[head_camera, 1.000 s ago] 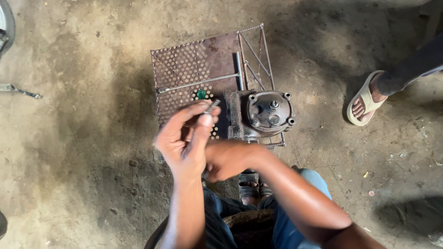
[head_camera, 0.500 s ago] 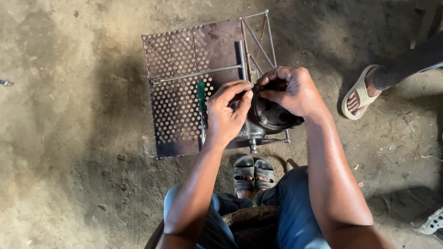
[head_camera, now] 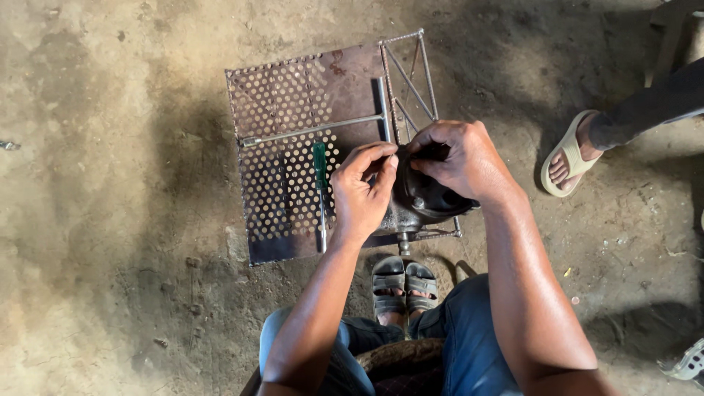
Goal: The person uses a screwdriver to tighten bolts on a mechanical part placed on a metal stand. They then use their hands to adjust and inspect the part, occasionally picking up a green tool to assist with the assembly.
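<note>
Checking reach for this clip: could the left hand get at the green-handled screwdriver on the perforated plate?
Probably yes. The screwdriver lies uncovered on the perforated plate, just beside the left hand, with nothing between them; that hand is now on the dark metal part.

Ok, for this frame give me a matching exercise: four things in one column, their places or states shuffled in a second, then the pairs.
Things:
1. screwdriver
2. dark round metal part
3. long metal rod
4. beige sandal

Places or states:
A. on another person's foot, at the right
B. lying across the perforated plate
C. green-handled, lying beside the left hand
D. gripped by the left hand and the right hand

Pairs: 1-C, 2-D, 3-B, 4-A
</note>
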